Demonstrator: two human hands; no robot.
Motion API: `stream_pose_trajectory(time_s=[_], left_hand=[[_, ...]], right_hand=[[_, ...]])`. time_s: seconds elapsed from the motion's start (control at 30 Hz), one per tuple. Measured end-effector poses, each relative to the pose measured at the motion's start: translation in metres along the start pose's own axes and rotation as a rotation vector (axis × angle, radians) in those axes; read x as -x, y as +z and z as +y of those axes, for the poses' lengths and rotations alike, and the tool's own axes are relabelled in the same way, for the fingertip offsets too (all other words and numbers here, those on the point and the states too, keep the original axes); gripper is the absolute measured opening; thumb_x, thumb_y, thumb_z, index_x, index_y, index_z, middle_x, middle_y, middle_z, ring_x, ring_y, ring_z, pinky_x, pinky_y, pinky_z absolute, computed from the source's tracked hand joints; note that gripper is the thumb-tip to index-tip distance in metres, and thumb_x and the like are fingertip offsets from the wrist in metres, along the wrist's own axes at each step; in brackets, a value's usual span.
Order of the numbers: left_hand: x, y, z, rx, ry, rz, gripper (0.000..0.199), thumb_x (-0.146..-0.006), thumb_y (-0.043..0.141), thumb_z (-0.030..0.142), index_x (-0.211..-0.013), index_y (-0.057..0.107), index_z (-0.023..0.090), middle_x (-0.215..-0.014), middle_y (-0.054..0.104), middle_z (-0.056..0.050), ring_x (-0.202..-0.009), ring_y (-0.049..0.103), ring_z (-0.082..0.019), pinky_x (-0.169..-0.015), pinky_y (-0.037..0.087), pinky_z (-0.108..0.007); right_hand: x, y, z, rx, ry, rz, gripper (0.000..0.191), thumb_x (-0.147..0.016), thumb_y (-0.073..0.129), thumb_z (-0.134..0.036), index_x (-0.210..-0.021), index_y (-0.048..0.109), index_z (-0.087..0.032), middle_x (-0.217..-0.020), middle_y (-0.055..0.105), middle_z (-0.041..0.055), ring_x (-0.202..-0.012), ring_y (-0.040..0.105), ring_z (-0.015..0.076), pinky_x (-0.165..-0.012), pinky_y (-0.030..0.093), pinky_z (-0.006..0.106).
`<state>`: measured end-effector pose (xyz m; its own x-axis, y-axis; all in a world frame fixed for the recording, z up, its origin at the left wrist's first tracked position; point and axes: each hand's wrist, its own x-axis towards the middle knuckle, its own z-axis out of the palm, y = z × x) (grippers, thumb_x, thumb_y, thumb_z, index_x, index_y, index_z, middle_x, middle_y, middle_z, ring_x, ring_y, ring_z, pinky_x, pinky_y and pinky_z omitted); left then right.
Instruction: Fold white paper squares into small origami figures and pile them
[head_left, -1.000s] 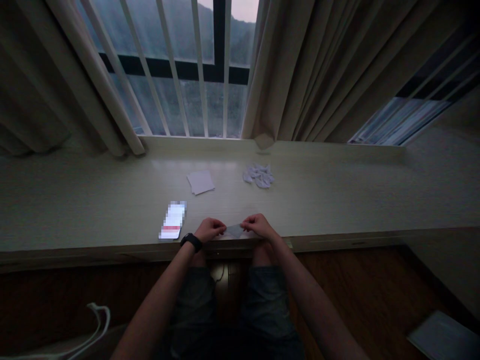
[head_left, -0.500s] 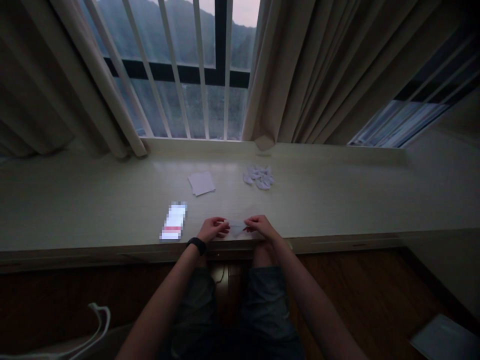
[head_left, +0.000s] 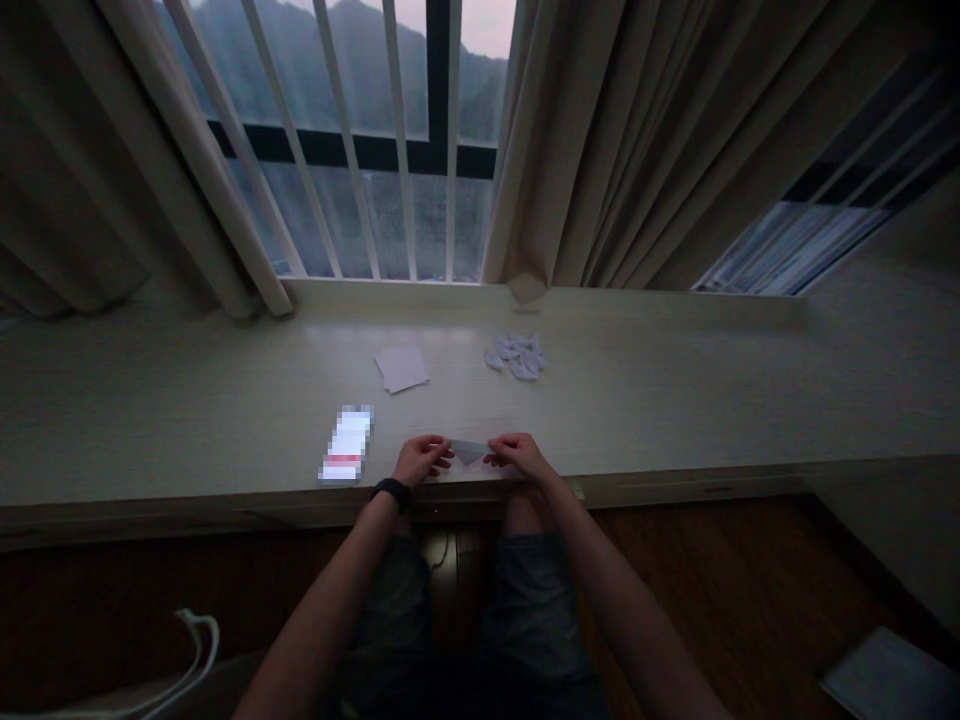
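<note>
"Your left hand (head_left: 426, 460) and right hand (head_left: 517, 455) are both pinching, held level with each other at the near side of the white ledge (head_left: 675, 390), to the right of the phone (head_left: 347, 445)."

"What do you have between them?"

"You have a small paper piece (head_left: 469, 453), spanning the gap from one set of fingertips to the other. It sits to the right of the phone, level with the phone's nearer half. Its far edge is straight and a paler triangle shows under a grey strip, so it looks folded, but the creases are too dim to trace."

"How far apart are your fingers?"

"On the left, your thumb and forefinger close on the paper's left end, while your other fingers curl loosely, slightly parted. Your right hand mirrors that at the other end. Whether the paper's underside touches the ledge, I can't tell."

"And around you?"

"Your black wristband (head_left: 392, 492) is to the right of the phone and a bit nearer to you. Beyond the phone and to its right lies a stack of white sheets (head_left: 402, 369), the layers slightly askew. Farther right of the phone, about as far back as that stack, is a cluster of crumpled-looking white pieces (head_left: 516, 357). Well beyond the phone stands the barred window (head_left: 337, 200)."
</note>
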<state>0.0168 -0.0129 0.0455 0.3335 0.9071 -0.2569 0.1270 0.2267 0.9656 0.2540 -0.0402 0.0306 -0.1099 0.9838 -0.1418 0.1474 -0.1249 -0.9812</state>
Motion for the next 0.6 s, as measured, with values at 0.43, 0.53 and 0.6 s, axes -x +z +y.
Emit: stream_pose_trajectory(time_s=[0.43,0.53,0.6], left_hand=[[0.003,0.025,0.008,0.394,-0.014,0.152,0.068,-0.059,0.082,0.026,-0.114,0.043,0.021,-0.098,0.063,-0.008,-0.081,0.066,-0.019,-0.07,0.057,-0.041],[0.001,0.037,0.0,0.422,-0.021,0.159,0.049,-0.06,0.082,0.028,-0.093,0.046,0.016,-0.096,0.061,-0.008,-0.083,0.065,-0.018,-0.073,0.057,-0.041],[-0.001,0.041,-0.005,0.377,-0.008,0.146,0.043,-0.061,0.08,0.031,-0.084,0.048,0.015,-0.091,0.061,-0.006,-0.079,0.064,-0.016,-0.072,0.057,-0.038]], right_hand=[[0.002,0.034,0.002,-0.011,-0.115,0.092,0.042,-0.069,0.066,-0.051,-0.089,0.071,-0.014,-0.075,0.07,0.0067,-0.06,0.059,0.0146,-0.058,0.047,0.026],[0.003,0.042,0.001,-0.009,-0.129,0.16,0.04,-0.069,0.067,-0.05,-0.088,0.07,-0.014,-0.078,0.07,0.0075,-0.061,0.06,0.0154,-0.059,0.048,0.027],[0.004,0.045,-0.002,-0.002,-0.13,0.135,0.04,-0.071,0.065,-0.05,-0.089,0.07,-0.015,-0.08,0.07,0.0078,-0.062,0.061,0.0155,-0.059,0.048,0.027]])
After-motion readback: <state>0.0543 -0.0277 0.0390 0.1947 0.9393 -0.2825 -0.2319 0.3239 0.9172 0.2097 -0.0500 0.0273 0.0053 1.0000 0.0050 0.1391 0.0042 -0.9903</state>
